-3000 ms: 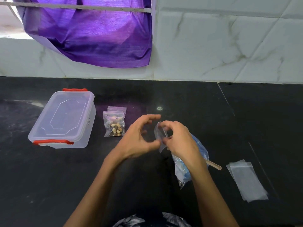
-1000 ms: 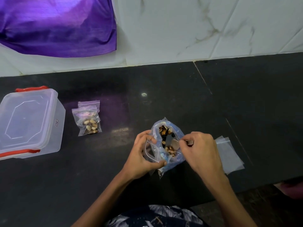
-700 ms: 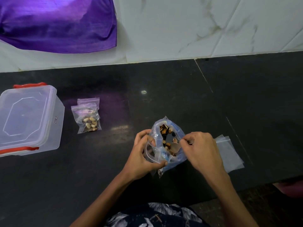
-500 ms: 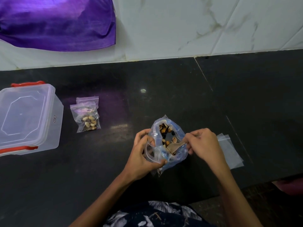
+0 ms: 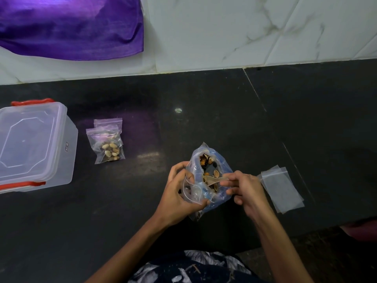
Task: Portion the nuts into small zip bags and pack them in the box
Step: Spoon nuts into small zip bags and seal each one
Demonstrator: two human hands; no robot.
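Note:
My left hand (image 5: pixel 176 196) holds a small clear zip bag (image 5: pixel 192 190) open, pressed against the left side of a bluish plastic bag of mixed nuts (image 5: pixel 212 166). My right hand (image 5: pixel 243 189) pinches the handle of a small wooden spoon (image 5: pixel 212 180), whose bowl sits inside the mouth of the nut bag. Two filled small zip bags (image 5: pixel 108 144) lie on the counter to the left. A clear plastic box (image 5: pixel 32 144) with red clips stands shut at the far left.
A stack of empty small zip bags (image 5: pixel 282 190) lies right of my right hand, near the counter's front edge. A purple cloth (image 5: pixel 71 27) hangs on the tiled wall behind the black counter (image 5: pixel 224 111).
My right hand has drawn back to the right, so the spoon's handle shows and its bowl lies at the nut bag's mouth. My left hand keeps its hold on the small bag.

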